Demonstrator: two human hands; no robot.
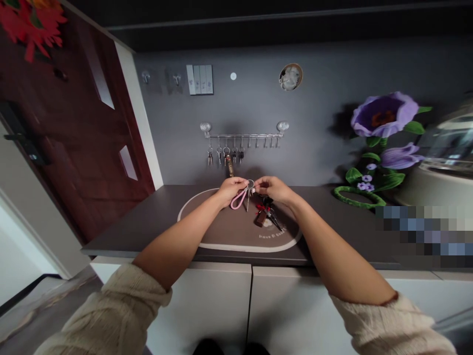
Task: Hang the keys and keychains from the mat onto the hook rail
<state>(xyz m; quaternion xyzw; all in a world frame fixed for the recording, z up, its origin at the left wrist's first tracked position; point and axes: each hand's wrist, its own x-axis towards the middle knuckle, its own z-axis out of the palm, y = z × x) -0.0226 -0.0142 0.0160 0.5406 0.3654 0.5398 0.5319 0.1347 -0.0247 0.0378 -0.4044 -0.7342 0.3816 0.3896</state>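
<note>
Between my two hands hangs a keyring [251, 184] with a pink strap loop [238, 200] and at least one key dangling below it. My left hand [232, 190] pinches the ring's left side, where the strap joins. On the other side, the fingertips of my right hand [272, 189] are closed at the ring's right edge. Below my right hand, another bunch of keys [271, 217] with a brown and red fob lies on an oval brown mat [218, 231]. Behind the hands, a clear hook rail [244, 136] carries several bunches of keys [226, 157], one with a brown strap.
The mat lies on a dark countertop [140, 222] above white cabinet doors [218, 296]. A purple fabric flower [384, 118] and a large pale rounded object [428, 182] stand at right. A dark red door [84, 123] is at left. Wall hooks [176, 80] sit above the rail.
</note>
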